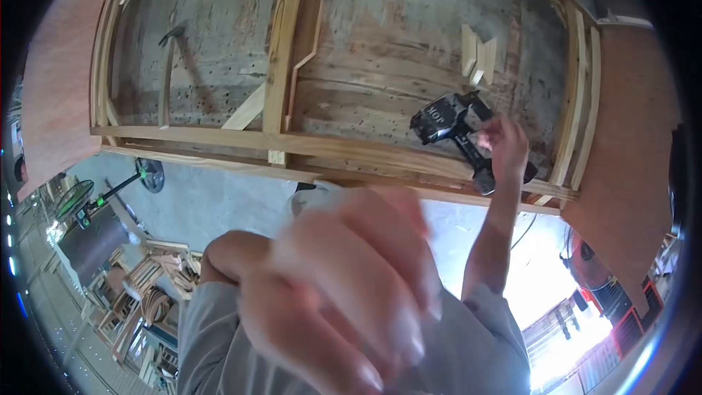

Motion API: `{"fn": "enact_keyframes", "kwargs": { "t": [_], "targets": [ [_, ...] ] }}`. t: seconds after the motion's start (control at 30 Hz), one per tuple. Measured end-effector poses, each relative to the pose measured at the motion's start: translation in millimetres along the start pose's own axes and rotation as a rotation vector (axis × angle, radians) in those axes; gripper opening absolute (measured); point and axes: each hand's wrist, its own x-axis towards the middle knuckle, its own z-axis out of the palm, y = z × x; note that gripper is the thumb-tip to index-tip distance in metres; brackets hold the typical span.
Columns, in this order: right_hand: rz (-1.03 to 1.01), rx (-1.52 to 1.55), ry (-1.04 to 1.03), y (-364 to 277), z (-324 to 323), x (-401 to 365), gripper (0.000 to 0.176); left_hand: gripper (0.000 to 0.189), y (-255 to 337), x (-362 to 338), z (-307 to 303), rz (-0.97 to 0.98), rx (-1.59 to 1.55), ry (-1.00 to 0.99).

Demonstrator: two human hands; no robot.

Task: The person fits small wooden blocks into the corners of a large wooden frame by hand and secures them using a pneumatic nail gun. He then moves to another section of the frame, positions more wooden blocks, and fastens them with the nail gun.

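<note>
My left hand (344, 271) is raised close in front of the camera and blurred, its fingers loosely bent with gaps between them and nothing visible in them. Farther out, my right hand (506, 148) is beside a black nail gun (446, 121), overlapping part of it, with fingers bent but not wrapped round its handle. The nail gun lies across the near rail of a wooden frame (351, 148). Just beyond the gun, a few short pale wood pieces (479, 55) lie on the worn tabletop (380, 36).
A hammer (167, 77) lies in the frame's left bay, past the middle crossbar (283, 44). Plywood sheets (62, 80) flank the frame on both sides. On the floor side are a fan (75, 199), piled wood offcuts (150, 292) and a red machine (585, 263).
</note>
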Motion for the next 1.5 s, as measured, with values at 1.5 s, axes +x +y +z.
{"fn": "enact_keyframes", "kwargs": {
  "t": [1.5],
  "targets": [
    [-0.116,-0.871,-0.737,149.2,269.5,-18.2,0.024,0.02,-148.9,57.1,-336.1,-0.59,1.363,-1.239]
  ]
}}
